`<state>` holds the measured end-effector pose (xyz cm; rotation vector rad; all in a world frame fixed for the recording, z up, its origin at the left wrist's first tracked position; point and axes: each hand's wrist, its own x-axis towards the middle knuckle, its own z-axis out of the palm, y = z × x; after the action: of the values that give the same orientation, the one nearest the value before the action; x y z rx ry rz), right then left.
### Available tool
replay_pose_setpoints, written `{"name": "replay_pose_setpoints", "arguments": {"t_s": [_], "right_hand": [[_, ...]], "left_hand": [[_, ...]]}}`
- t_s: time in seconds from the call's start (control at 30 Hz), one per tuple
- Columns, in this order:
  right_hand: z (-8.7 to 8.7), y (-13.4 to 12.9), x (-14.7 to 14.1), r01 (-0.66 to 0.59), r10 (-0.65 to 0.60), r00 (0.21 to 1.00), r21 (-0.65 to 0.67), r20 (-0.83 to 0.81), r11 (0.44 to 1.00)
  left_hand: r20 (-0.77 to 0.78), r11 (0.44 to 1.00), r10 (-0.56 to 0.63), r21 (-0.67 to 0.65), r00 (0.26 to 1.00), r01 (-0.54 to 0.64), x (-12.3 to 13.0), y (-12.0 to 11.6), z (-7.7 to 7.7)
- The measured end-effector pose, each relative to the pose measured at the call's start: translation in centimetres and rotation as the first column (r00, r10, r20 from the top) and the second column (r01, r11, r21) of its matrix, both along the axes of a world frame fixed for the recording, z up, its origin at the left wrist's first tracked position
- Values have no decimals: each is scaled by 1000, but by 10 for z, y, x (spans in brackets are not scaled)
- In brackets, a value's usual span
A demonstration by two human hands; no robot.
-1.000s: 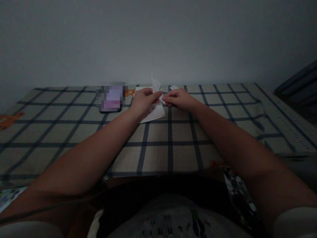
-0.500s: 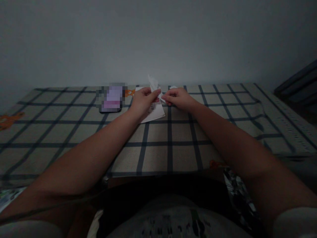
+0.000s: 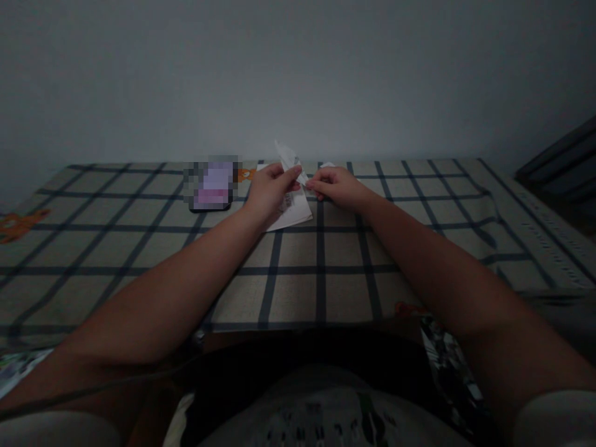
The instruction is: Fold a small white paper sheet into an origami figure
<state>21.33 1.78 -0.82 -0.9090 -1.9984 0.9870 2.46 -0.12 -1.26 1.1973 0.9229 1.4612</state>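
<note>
A thin, crumpled white piece of paper (image 3: 286, 152) stands up between my hands. My left hand (image 3: 270, 189) is closed on it, thumb over the curled fingers. To the right, my right hand (image 3: 336, 186) pinches the paper's lower right end between thumb and fingertips. Below my left hand lies a flat white sheet (image 3: 295, 214) with dark print on it, partly covered by the hand. A small white scrap (image 3: 328, 164) shows just behind my right hand; whether it joins the held paper I cannot tell.
A phone (image 3: 214, 186) with a lit, blurred-out screen lies left of my hands. The table carries a checked cloth (image 3: 321, 292) with orange bear figures. Behind it rises a plain wall (image 3: 298, 74). A dark striped object (image 3: 563, 161) stands at the far right.
The upper tip of the held paper leans slightly further left. My fingers keep nearly the same grip, and the whole view has shifted a little.
</note>
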Motion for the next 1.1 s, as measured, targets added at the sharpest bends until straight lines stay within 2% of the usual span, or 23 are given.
{"name": "replay_pose_setpoints", "arguments": {"t_s": [0.1,0.27,0.37,0.5,0.63,0.83,0.97,1.1], "right_hand": [[0,0,-2,-5,5,1000,12,16,1000],[3,-4,-4,-38,38,999,-17,24,999],[5,-7,-4,-20,21,999,-26,29,999],[6,-10,-4,-27,28,999,-8,29,1000],[8,-11,-5,-59,58,998,28,24,998],[8,-8,-4,-56,54,998,61,34,997],[6,-7,-4,-62,60,998,54,36,997],[7,-7,-5,-61,60,998,52,15,997]], "left_hand": [[30,1000,-7,-21,1000,8,-1,1,1],[-18,995,-54,-89,998,52,-1,-2,3],[-61,992,-103,-85,993,97,0,-5,3],[-81,993,-106,-69,991,101,0,-8,3],[-33,988,-134,-80,990,131,-1,-6,2],[72,988,-115,-99,991,122,1,-2,0],[75,987,-129,-86,989,135,0,-2,2],[79,993,-81,-81,994,87,2,-2,1]]}}
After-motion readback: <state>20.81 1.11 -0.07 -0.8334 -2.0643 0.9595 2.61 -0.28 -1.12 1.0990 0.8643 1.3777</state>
